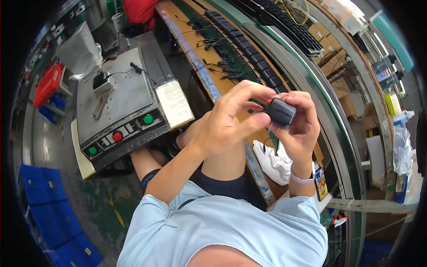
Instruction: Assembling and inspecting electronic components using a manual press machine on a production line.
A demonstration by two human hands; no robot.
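Note:
Above the near part of the bench, my right hand (303, 122) grips a small black block-shaped power adapter (283, 112) between thumb and fingers. My left hand (227, 118) is at the adapter's left side, thumb and forefinger spread apart with their tips close to its edge. Part of a dark cord seems to show between the left fingers, but I cannot tell whether they touch it. A row of similar black adapters (251, 52) runs along the far bench edge, and bundled black cables (229, 71) lie beside it on the wooden bench (189, 40).
At left stands a grey machine (120, 89) with green and red buttons; a small adapter on a white block (101, 82) rests on its top. A white cloth (273, 165) lies below my right hand. Blue bins (51, 200) stand on the floor; metal rails (329, 120) run along the right.

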